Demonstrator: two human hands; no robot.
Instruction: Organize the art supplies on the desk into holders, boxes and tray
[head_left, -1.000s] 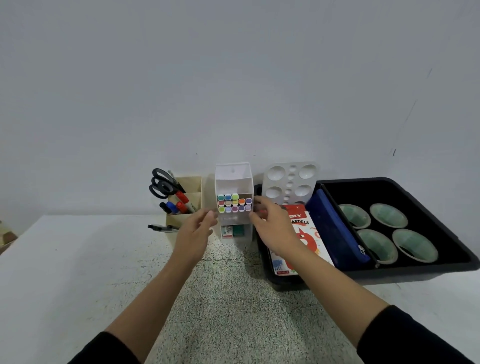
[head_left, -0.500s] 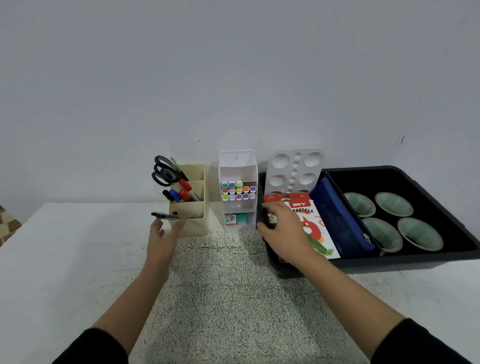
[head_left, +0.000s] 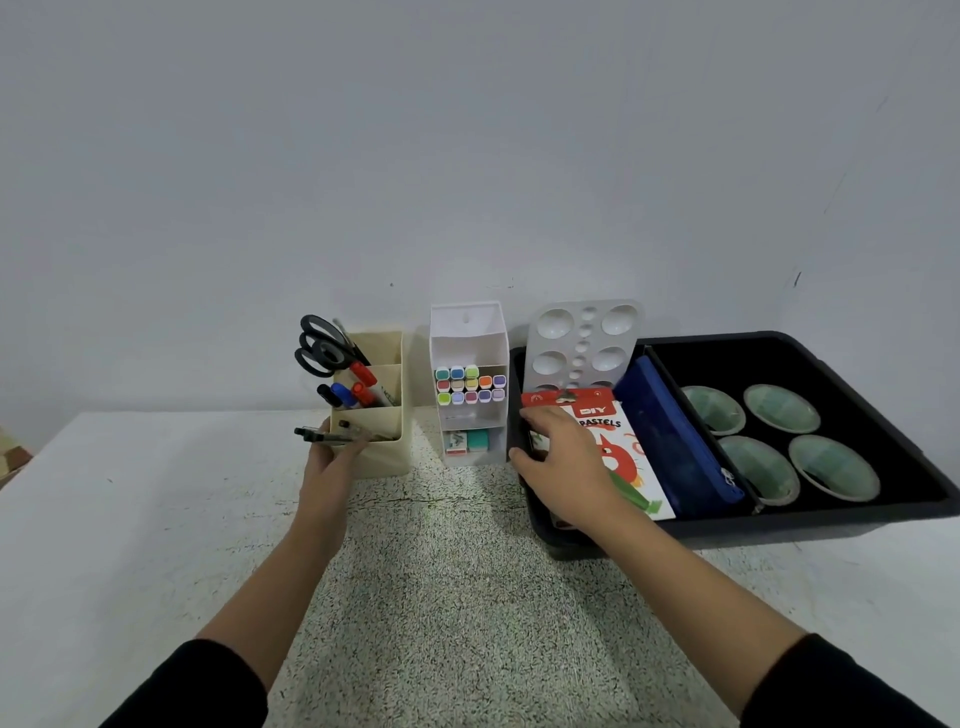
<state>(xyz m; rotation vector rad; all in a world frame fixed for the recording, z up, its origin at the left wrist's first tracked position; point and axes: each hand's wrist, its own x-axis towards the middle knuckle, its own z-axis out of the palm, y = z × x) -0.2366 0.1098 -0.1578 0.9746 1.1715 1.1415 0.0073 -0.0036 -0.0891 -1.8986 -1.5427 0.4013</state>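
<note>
L hand (head_left: 332, 467) at beige holder (head_left: 387, 460) front, fingers touching black pen (head_left: 311, 434) lying across it; grip unclear. R hand (head_left: 566, 462) clasps black tray (head_left: 779, 340) left wall, thumb outside, fingers on pastels box (head_left: 628, 457).

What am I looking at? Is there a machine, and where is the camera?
No machine: these are a person's two bare hands, filmed by one camera worn on the head, looking down at a desk. On it stand a beige holder with scissors and pens, a white organizer with markers, and a black tray holding a pastels box, a blue pouch, a palette and four bowls. The right hand grips the tray's left wall. The left hand touches the beige holder by a black pen; its grip is unclear.
</note>
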